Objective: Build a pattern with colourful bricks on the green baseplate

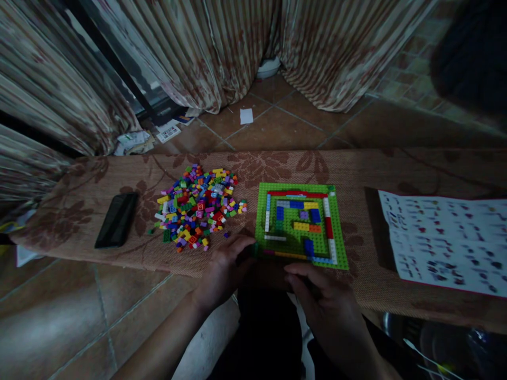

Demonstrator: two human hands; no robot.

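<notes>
A bright green baseplate (340, 248) lies on the cloth-covered bench, edged by a low wall of coloured bricks, with more blue, yellow, orange and grey bricks inside. My left hand (222, 272) is at its near left corner, index finger and thumb closed about that corner. Just off the near edge, my right hand (327, 298) has its thumb and index finger pinched together. Whatever may be between those fingertips is too dark and small to make out. Left of the plate spreads a heap of loose toy bricks (198, 206) in many colours.
A black phone (116, 219) rests at the left of the bench (245, 174). At the right lies a printed instruction sheet (447, 237) with small pictures. Curtains (190, 53) hang behind, and papers (168, 132) lie on the tiled floor.
</notes>
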